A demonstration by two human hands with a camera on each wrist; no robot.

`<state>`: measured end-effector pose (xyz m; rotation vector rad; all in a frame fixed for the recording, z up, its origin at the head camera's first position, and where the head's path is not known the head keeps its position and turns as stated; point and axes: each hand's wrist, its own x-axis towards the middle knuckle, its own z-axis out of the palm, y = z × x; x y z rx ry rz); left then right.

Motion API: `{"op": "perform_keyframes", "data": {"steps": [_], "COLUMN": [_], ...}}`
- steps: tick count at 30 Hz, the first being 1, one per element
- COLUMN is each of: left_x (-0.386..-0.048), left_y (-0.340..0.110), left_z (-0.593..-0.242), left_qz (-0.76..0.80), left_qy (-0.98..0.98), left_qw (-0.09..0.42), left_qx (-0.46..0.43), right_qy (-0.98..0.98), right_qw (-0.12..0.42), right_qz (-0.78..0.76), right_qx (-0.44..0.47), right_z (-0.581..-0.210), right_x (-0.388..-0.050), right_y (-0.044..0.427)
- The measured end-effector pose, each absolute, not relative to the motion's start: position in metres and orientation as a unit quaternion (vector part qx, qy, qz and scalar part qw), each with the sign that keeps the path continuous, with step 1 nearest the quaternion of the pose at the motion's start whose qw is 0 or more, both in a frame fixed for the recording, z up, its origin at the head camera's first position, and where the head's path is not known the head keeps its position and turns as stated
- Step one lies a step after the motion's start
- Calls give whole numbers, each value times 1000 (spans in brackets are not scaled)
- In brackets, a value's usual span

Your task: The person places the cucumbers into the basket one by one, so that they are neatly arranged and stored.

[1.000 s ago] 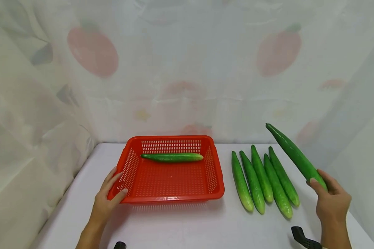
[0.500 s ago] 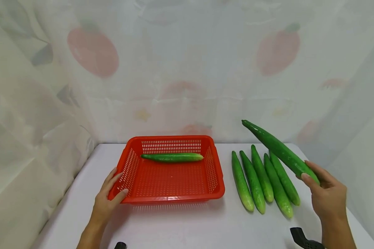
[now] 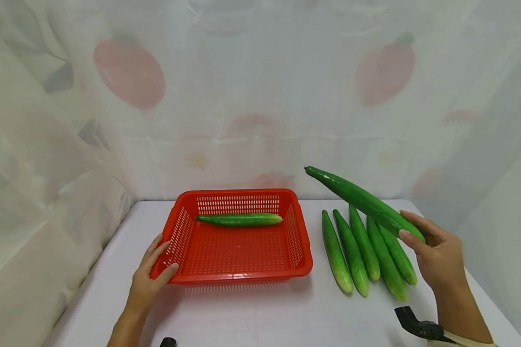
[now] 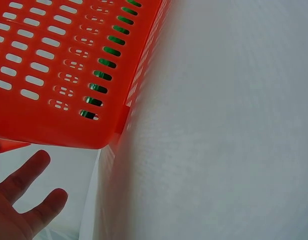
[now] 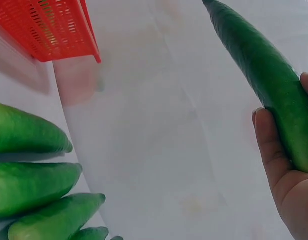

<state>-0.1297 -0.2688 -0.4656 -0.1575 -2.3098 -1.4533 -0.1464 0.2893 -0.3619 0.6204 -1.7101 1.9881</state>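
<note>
Since the earlier frames, the held cucumber (image 3: 360, 198) has shifted left, toward the red basket (image 3: 239, 278). Its body is long, glossy and dark green, tapering to a narrow stem tip that points left and upward; the thick end is slightly lighter. Position: raised above the counter (image 3: 260, 318), partly overlapping five loose cucumbers (image 3: 366, 246) in the head view. Right hand (image 3: 439, 255): grasps the thick end between thumb and fingers. Left hand (image 3: 145, 279): unclenched, fingers extended, at the basket's near left corner.
</note>
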Motion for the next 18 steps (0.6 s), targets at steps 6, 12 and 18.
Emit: {"op": "perform_keyframes", "data": {"steps": [6,12,18], "left_x": [-129,-129,-130], "left_y": [-268,-268,-269], "left_z": [-465,-464,-465], "left_qz": [-514,-511,-515], "left_qy": [-831,-833,-833], "left_qw": [208,204,196], "left_qx": [-54,-60,-48], "right_qy": [-633,-655,-685], "right_qw": [205,188,177], "right_qz": [704,689,664], "right_qx": [248,246,242], "right_z": [-356,-353,-346], "right_x": [-150,-154,-164], "right_y": [282,274,263]}}
